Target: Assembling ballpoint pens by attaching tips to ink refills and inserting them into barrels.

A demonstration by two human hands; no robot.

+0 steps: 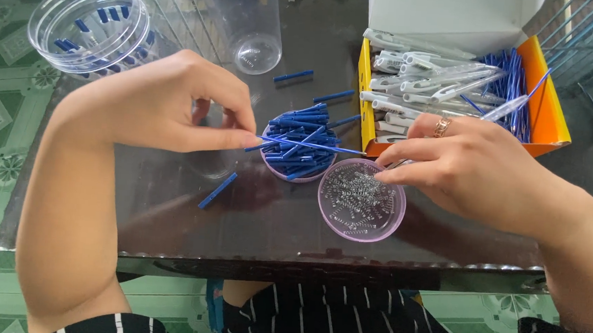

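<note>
Dark glass table (170, 207), two pink lids (375, 223), clear jars (250, 26), pen box (553, 114), loose blue pieces (217, 190)

Blue refills (302, 145), seemingly lilac lid (362, 200), orange box (552, 113)

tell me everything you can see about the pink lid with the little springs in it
The pink lid is a round, shallow, see-through plastic dish lying open side up near the front edge of the dark glass table. A loose heap of small silvery springs covers most of its floor. Its upper left rim touches or nearly touches a second round dish of blue pen parts. The right hand hovers over its upper right rim, fingertips pinched together just above the springs; whether they touch the lid cannot be told.
</note>
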